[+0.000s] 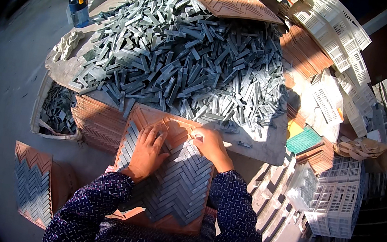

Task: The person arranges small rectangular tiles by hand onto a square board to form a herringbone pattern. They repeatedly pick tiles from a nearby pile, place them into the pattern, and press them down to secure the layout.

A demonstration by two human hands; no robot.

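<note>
An orange-brown grooved tray lies on my lap, mostly filled with grey stone strips set in a herringbone pattern. My left hand lies flat on the strips at the tray's upper left, fingers spread. At the tray's top edge, my right hand has its fingers curled and pinches a small grey strip. Right behind the tray, a big heap of loose grey strips covers a stone slab table.
A stack of orange trays and a tub of grey pieces stand left of the lap tray. A part-filled tray leans at lower left. White plastic crates pile up at right. A blue bottle stands far left.
</note>
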